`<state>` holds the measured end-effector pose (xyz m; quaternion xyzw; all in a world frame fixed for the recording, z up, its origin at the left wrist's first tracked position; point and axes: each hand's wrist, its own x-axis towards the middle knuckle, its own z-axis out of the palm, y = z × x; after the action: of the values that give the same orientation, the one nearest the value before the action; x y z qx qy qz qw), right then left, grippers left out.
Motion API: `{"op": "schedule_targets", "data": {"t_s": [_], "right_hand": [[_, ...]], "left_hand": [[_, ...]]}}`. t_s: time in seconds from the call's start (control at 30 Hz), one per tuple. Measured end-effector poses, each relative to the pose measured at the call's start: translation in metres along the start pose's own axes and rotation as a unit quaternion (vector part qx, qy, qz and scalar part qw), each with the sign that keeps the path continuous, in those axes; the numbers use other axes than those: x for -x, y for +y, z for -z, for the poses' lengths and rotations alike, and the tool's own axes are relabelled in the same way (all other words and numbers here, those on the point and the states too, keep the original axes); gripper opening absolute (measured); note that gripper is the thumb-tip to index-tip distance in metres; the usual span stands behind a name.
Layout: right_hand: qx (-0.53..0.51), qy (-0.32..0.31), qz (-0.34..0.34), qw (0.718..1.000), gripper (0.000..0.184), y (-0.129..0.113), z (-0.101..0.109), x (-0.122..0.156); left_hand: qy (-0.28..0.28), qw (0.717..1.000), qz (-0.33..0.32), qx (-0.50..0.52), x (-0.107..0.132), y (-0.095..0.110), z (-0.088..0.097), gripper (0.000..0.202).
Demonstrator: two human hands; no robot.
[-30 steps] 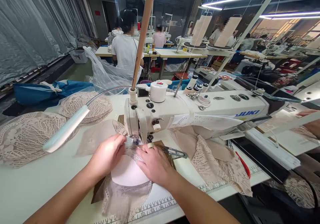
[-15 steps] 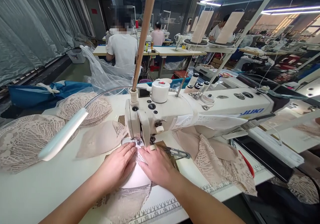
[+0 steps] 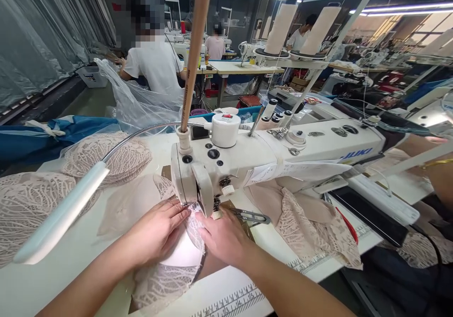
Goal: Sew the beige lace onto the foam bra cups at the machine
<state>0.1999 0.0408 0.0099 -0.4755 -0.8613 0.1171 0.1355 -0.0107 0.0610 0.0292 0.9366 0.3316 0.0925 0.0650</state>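
Observation:
A beige lace bra cup (image 3: 166,286) with a white inner face lies under the needle of a white sewing machine (image 3: 244,154). My left hand (image 3: 159,232) is on the cup's left side, fingers together and fingertips close to the presser foot (image 3: 193,207). On the cup's right edge my right hand (image 3: 226,234) holds the lace between thumb and fingers; some of its fingertips are hidden behind the machine's knob. A pair of thread snips (image 3: 251,216) lies just beyond my right hand.
Stacked lace cups (image 3: 109,159) and a loose beige cup (image 3: 129,199) lie left. A lamp (image 3: 63,213) on a bent neck hangs over them. Lace pieces (image 3: 304,218) and a black phone-like slab (image 3: 368,215) lie right. A printed ruler (image 3: 233,303) runs along the front. A person (image 3: 154,67) sits ahead.
The cup has turned and shifted slightly under the needle, showing more lace along its right edge. Both hands stay on it. The view has swung a little; another person's arm appears at far right.

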Motion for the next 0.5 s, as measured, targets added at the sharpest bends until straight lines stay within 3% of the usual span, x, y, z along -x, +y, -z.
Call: {"op": "schedule_targets", "data": {"t_s": [0.23, 0.5], "right_hand": [[-0.043, 0.069, 0.028, 0.996, 0.027, 0.007, -0.003, 0.004], [-0.021, 0.017, 0.041, 0.999, 0.017, 0.003, -0.004, 0.004]], "left_hand": [[0.067, 0.997, 0.005, -0.024, 0.004, 0.021, -0.008, 0.024], [0.073, 0.997, 0.019, 0.027, 0.007, 0.026, -0.015, 0.019]]}}
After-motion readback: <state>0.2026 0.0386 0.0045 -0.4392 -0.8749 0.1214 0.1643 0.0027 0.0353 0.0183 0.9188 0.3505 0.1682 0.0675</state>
